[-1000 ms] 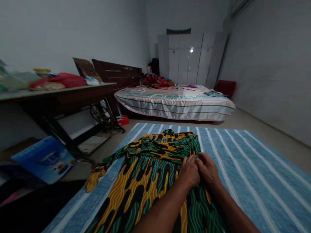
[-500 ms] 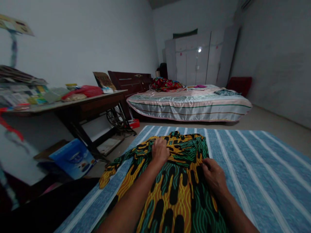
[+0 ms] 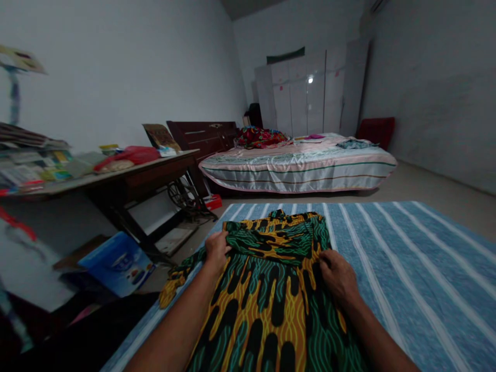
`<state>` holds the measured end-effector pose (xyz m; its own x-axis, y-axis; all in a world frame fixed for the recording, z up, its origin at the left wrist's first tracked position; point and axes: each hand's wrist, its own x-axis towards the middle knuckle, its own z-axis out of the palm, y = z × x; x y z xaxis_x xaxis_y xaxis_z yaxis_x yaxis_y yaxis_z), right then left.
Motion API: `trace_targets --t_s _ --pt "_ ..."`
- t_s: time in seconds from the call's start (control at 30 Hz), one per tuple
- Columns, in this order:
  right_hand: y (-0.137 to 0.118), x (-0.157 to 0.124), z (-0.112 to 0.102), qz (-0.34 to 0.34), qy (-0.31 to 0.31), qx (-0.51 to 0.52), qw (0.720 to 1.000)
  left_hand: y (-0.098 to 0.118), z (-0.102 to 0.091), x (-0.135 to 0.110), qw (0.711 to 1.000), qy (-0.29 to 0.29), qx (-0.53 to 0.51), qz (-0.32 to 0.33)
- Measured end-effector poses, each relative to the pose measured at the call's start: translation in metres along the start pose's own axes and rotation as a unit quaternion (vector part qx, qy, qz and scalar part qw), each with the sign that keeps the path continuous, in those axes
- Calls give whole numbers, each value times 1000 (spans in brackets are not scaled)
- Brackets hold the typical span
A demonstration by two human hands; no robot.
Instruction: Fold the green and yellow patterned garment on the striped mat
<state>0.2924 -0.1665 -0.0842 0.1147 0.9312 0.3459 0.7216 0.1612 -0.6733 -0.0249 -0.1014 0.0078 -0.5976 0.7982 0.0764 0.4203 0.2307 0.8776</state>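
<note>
A long-sleeved dress (image 3: pixel 267 305) in green, black and mustard lies spread on a blue-and-white striped cloth (image 3: pixel 387 258). Its collar end points away from me, and one sleeve (image 3: pixel 172 287) trails out to the left. My left hand (image 3: pixel 216 250) is closed on the dress's left edge, beside the bodice. On the opposite edge, near the waist, my right hand (image 3: pixel 338 271) pinches the fabric between thumb and fingers. Across the bodice the cloth looks layered and gathered. The lower skirt runs out of view at the bottom.
On the left, an old sewing-machine table (image 3: pixel 143 168) carries a red bag (image 3: pixel 134 155) and stacked boxes. Below it leans a blue box (image 3: pixel 118 263). A bed (image 3: pixel 298 170) with a satiny cover stands ahead, and a pale wardrobe (image 3: pixel 298 93) is behind it.
My left hand has moved left from the middle of the bodice to the dress's left edge, taking hold there. My right hand keeps its grip on the right edge. The view has shifted slightly.
</note>
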Motion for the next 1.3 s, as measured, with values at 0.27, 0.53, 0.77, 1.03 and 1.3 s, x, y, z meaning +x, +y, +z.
trace_targets --t_s 0.27,0.53,0.77,1.03,1.3 --pt "-3 2 -4 10 -6 -9 1000 -9 4 -9 918 -52 -330 -214" --pt "-2 3 -2 18 -8 -12 1000 27 -3 6 952 33 -279 -125" --pt "-4 5 -3 16 -10 -15 1000 9 -13 -2 993 67 -90 -39" --pt "-6 4 -5 19 -16 -23 999 54 22 -31 925 -216 180 256" --pt "-6 5 -5 17 -13 -18 1000 54 43 -41 887 -184 357 228"
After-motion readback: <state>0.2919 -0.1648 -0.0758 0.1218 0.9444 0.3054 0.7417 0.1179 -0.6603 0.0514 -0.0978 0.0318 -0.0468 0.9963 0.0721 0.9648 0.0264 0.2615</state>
